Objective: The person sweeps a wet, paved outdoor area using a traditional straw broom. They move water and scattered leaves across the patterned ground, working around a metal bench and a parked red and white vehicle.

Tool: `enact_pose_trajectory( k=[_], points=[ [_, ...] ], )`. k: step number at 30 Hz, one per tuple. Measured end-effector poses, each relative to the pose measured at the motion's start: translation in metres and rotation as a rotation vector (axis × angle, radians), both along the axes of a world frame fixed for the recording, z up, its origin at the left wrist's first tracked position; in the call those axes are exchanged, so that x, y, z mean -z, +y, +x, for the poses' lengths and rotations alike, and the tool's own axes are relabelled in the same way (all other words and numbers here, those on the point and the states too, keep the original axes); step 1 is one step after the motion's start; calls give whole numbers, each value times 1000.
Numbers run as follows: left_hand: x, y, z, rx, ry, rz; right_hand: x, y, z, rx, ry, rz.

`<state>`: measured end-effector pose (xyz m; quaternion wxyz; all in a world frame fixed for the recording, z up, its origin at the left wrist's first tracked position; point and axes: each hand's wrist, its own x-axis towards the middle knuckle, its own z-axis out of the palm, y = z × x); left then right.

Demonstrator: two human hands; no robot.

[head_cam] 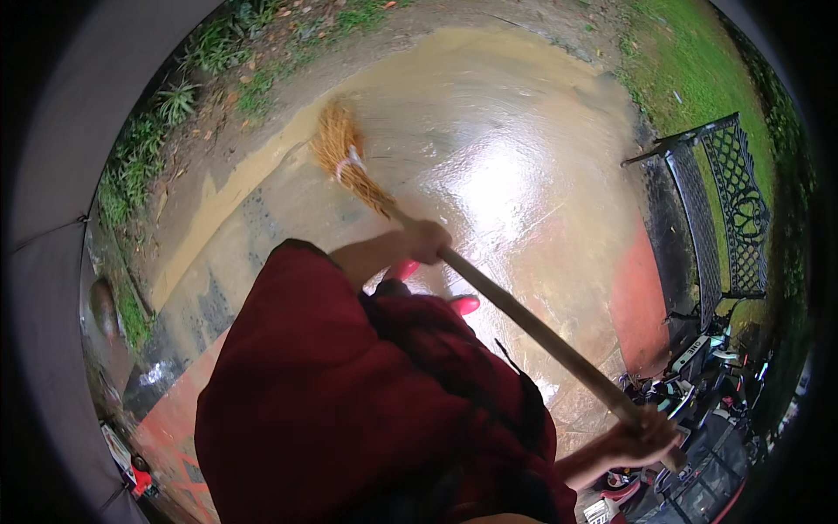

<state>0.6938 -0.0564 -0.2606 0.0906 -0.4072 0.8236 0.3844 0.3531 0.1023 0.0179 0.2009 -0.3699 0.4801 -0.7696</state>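
Note:
A straw broom with a long wooden handle slants across the view. My left hand is closed around the handle low down, just above the straw. Near the handle's top end, at the lower right, my right hand grips the wood. A white tie binds the straw. The blurred bristle tips are at the wet paved floor, which carries a sheet of muddy, light-brown water. Below my left hand, pink-red footwear shows in part past my dark red clothing.
A black ornamental metal bench stands at the right beside the lawn. Several parked bikes or scooters crowd the lower right. Grass and plants border the left edge. Red flooring shows near the bench.

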Motion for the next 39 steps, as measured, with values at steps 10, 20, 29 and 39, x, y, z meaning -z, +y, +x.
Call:
enact_pose_trajectory(
  k=[10, 20, 29, 39],
  points=[
    [-93, 24, -88, 141, 288, -118, -86, 131, -60, 208, 47, -178],
    [-66, 76, -150, 139, 568, -38, -154, 109, 19, 698, 510, -283],
    [14, 118, 75, -15, -28, 73, 4, 75, 38, -163, -213, 87],
    [-79, 120, -100, 337, 187, -15, -85, 272, -54, 4, -214, -206]
  ],
)
